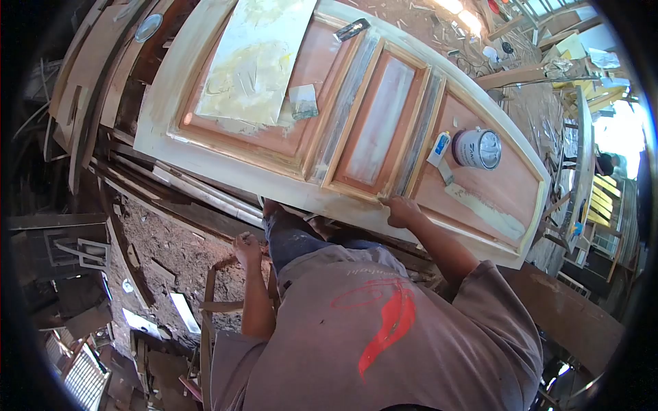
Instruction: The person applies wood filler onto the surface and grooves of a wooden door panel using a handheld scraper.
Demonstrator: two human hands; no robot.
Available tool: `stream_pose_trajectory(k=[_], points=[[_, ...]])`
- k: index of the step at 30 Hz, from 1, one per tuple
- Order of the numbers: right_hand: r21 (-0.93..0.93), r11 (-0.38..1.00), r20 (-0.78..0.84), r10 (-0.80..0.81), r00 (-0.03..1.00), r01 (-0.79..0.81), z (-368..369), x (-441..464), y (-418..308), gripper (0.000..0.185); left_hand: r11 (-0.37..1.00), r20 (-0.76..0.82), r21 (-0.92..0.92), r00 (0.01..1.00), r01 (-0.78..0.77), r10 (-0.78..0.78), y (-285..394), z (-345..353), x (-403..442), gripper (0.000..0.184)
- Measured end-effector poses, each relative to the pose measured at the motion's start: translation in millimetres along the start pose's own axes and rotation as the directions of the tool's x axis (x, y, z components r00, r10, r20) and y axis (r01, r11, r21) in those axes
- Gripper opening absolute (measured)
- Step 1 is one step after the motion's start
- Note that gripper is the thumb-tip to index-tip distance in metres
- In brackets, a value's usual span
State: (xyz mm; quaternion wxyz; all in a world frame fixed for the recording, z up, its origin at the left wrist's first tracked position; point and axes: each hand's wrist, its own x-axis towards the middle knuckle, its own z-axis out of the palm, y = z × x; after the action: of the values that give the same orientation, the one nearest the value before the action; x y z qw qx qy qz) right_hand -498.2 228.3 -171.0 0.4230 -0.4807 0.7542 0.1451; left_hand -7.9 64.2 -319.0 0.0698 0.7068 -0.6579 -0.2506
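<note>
Grey-brown T-shirt (322, 342) is sitting nearest, panelled door (379, 120) lying beyond, right hand (402, 212) touching its near edge (grip unclear), left hand (247, 249) hanging curled; door's looking heavy, stiff: grip outer frame (233, 165).

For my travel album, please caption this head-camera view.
Right hand at the moulding of a panelled door, a can resting on it; left hand apart.
</note>
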Motion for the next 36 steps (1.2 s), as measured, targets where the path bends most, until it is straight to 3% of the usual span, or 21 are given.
stream_pose_trajectory(k=[5,8,11,14,17,20,23,26,29,35,36], points=[[0.04,0.998,0.018,0.041,0.999,-0.042,8.7,-23.8,3.9,0.068,0.982,0.11,-0.105,0.983,0.157,-0.146,-5.1,-0.5,1.3,0.025],[0.183,0.983,-0.146,0.023,0.989,0.004,28.8,-43.2,18.8,0.076,0.997,0.087,-0.023,0.993,0.079,-0.076,8.0,-14.3,-5.3,0.025],[0.279,0.96,-0.318,0.129,0.939,-0.038,29.8,-51.4,4.7,0.091,0.999,0.097,0.032,0.995,0.015,-0.018,-6.4,-5.4,-7.1,0.025],[0.155,0.987,-0.344,0.093,0.934,-0.041,67.8,-29.9,3.0,0.103,0.995,0.144,0.093,0.99,-0.02,0.006,-2.8,-4.3,-3.1,0.024],[0.164,0.978,-0.339,0.178,0.924,-0.128,97.8,-17.1,-8.9,0.106,0.983,0.241,-0.07,0.959,0.171,-0.15,3.2,2.8,8.0,0.024],[0.38,0.918,-0.195,0.203,0.96,-0.117,105.3,-25.7,-14.7,0.102,0.999,0.163,-0.016,0.986,-0.043,0.045,27.5,-7.6,10.9,0.024],[0.399,0.914,-0.12,0.128,0.984,-0.071,111.0,-38.4,-7.8,0.098,0.994,0.115,-0.002,0.987,-0.112,0.112,31.3,-0.8,15.8,0.024],[0.55,0.835,-0.385,0.262,0.885,-0.008,115.6,-42.5,-1.0,0.093,0.995,0.11,-0.011,0.989,-0.103,0.103,30.2,2.2,17.7,0.024],[0.581,0.813,-0.396,0.328,0.858,-0.043,101.4,-33.9,-0.2,0.09,0.985,0.175,0.019,0.97,-0.172,0.166,28.0,-0.1,18.9,0.022],[0.524,0.851,-0.247,0.171,0.954,-0.017,123.8,-20.0,-11.1,0.088,0.992,0.183,0.002,0.975,-0.126,0.123,34.3,-9.9,15.0,0.018],[0.559,0.829,-0.369,0.213,0.904,0.033,123.2,-24.2,-13.5,0.083,0.993,0.185,0.001,0.976,-0.118,0.116,30.5,-10.6,16.6,0.018]])
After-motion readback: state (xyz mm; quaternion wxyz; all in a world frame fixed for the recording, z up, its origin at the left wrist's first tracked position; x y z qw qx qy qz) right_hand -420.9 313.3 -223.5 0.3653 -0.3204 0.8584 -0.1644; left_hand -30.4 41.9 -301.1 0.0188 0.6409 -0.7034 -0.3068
